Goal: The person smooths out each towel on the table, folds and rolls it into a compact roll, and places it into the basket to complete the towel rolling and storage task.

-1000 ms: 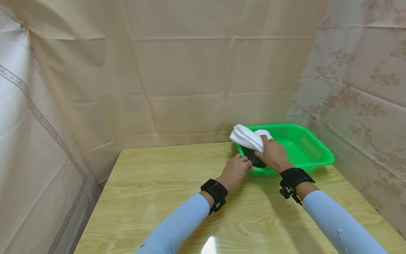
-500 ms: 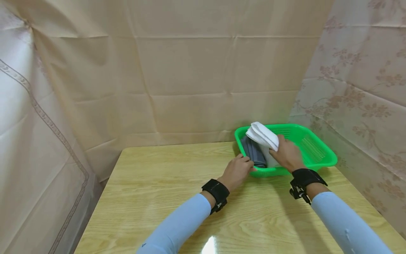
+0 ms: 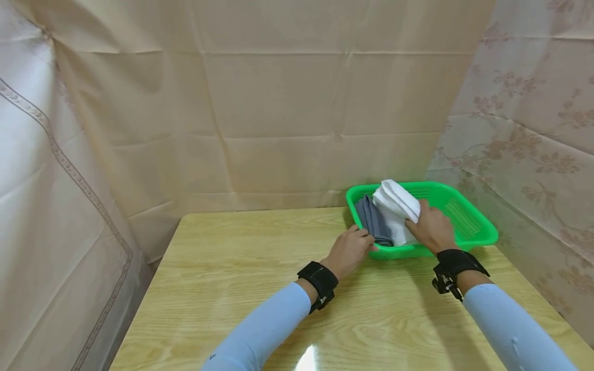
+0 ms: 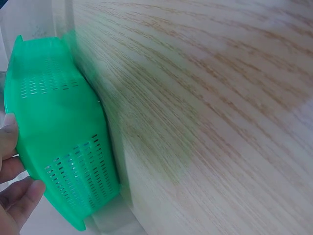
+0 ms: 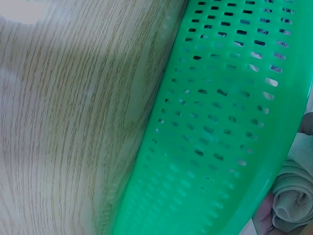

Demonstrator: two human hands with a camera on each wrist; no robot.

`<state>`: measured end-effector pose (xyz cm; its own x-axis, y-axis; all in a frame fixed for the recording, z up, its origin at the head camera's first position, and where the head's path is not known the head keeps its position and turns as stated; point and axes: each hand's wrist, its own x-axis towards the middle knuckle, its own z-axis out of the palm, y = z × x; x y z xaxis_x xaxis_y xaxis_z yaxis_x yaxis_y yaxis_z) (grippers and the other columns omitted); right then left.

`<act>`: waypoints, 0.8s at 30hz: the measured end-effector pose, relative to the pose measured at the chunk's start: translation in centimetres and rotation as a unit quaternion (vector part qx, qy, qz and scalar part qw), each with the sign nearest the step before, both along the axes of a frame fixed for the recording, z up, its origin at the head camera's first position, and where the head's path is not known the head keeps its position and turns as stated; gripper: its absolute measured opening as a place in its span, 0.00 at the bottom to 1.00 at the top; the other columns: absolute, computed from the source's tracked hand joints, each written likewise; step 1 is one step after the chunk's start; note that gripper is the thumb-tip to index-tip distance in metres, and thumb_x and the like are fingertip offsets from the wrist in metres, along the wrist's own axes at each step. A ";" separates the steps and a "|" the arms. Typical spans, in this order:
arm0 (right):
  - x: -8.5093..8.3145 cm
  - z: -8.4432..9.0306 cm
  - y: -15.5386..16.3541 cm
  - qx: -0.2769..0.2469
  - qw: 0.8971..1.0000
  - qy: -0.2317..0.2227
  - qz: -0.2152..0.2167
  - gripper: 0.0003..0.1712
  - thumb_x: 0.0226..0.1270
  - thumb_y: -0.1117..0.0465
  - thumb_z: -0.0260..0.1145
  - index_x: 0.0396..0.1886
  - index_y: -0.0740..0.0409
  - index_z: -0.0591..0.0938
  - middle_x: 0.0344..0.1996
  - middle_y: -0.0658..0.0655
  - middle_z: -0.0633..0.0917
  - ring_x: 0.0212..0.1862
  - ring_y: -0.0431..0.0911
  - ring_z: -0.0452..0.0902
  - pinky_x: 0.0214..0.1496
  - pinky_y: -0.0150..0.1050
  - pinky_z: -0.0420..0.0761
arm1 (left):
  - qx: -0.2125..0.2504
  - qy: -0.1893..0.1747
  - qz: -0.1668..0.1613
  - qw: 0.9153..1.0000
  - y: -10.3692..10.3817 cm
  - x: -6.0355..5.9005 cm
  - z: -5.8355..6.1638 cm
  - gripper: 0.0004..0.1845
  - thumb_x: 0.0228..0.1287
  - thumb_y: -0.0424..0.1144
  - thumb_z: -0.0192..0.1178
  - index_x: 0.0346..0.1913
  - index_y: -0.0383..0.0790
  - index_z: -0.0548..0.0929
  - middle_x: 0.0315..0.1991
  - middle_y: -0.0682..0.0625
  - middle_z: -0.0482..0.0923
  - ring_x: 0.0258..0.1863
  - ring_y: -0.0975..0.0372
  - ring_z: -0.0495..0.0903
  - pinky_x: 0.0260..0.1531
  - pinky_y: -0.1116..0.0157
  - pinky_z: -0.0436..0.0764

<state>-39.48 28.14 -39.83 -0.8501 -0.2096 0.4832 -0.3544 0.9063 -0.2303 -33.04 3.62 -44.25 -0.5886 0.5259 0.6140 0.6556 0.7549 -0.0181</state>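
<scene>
Nearest, the left hand (image 3: pixel 349 251) is curled over the near left corner of the green basket (image 3: pixel 468 219), fingers gripping its rim, as the left wrist view (image 4: pixel 58 132) also shows. Just beyond and to the right, the right hand (image 3: pixel 432 230) is closed on the white cloth (image 3: pixel 396 208), which is held inside the basket at its left half. The cloth's long axis is laid from near to far, sloping up away from the hand. Touching it on the left, a folded grey cloth (image 3: pixel 371 220) is laid parallel. The basket is set at the far right corner of the worktop (image 3: pixel 260 288).
</scene>
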 end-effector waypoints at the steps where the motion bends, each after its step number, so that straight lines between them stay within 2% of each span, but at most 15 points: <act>1: 0.0 0.0 0.1 -0.001 1.000 -0.004 -0.002 0.33 0.62 0.60 0.69 0.60 0.77 0.70 0.34 0.80 0.80 0.29 0.71 0.79 0.25 0.65 0.75 | 0.000 0.000 0.000 1.000 0.0 0.0 0.0 0.11 0.74 0.49 0.61 0.39 0.48 0.90 0.31 0.56 0.81 0.28 0.65 0.65 0.32 0.74 0.66; 15: -0.2 -0.1 1.3 -0.004 0.999 -0.042 -0.029 0.31 0.66 0.59 0.66 0.57 0.79 0.68 0.32 0.80 0.79 0.26 0.68 0.78 0.23 0.60 0.74 | -0.005 -0.009 0.006 1.000 0.0 0.2 0.1 0.11 0.73 0.48 0.62 0.42 0.48 0.91 0.34 0.56 0.83 0.31 0.65 0.69 0.34 0.76 0.69; 21: -0.4 -0.1 2.2 -0.009 0.997 -0.066 -0.045 0.34 0.68 0.57 0.64 0.61 0.81 0.65 0.33 0.81 0.78 0.26 0.69 0.77 0.22 0.59 0.73 | -0.016 -0.021 0.015 1.000 0.1 0.4 0.1 0.12 0.75 0.50 0.60 0.43 0.49 0.91 0.36 0.57 0.83 0.32 0.65 0.70 0.35 0.76 0.69; 24: -0.6 -0.2 2.8 -0.004 0.996 -0.069 -0.055 0.35 0.68 0.57 0.64 0.60 0.82 0.65 0.32 0.81 0.78 0.25 0.69 0.77 0.20 0.58 0.73 | -0.024 -0.015 0.020 0.999 0.1 0.4 0.3 0.13 0.75 0.50 0.59 0.43 0.50 0.90 0.37 0.57 0.84 0.33 0.65 0.71 0.36 0.76 0.69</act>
<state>-40.08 30.94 -40.03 -0.9260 -0.1080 0.3619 -0.2179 0.9355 -0.2782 -32.65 3.71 -43.99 -0.6267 0.5302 0.5711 0.6263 0.7788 -0.0357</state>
